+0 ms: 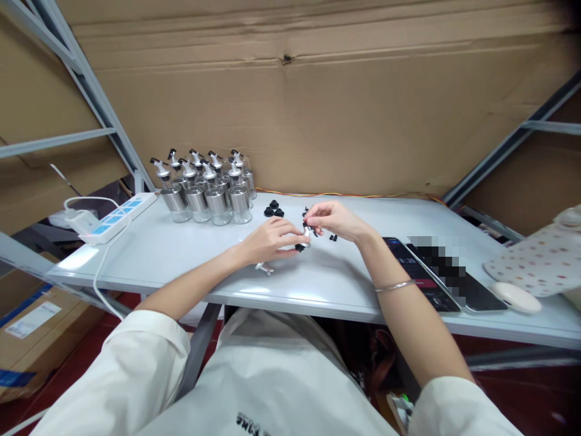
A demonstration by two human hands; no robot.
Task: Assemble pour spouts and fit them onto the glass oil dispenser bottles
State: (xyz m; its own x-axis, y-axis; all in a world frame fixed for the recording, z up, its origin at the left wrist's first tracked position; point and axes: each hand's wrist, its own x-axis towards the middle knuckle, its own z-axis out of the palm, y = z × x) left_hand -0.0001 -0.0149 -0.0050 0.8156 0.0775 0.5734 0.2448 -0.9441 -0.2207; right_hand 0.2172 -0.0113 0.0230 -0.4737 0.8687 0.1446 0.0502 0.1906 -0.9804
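Observation:
My left hand [275, 239] holds a silver bottle pourer [306, 235] between thumb and fingers, just above the table. The pourer has a black stopper base [299, 247]. My right hand [334, 220] is closed in a pinch at the pourer's upper end, on a small black flip cap [311, 226] partly hidden by the fingers. Below my left hand lies another silver spout piece [264, 268]. Several small black pieces [333, 238] lie around my right hand. Black round stoppers [273, 209] sit grouped behind my left hand.
Glass and steel oil bottles [218, 203] with pourers stand at the back left. A white power strip [118, 218] with a cable lies on the left edge. Two phones [422, 275], a pale round object [516, 297] and a dotted item [535, 257] occupy the right. Cardboard [327, 121] walls the back.

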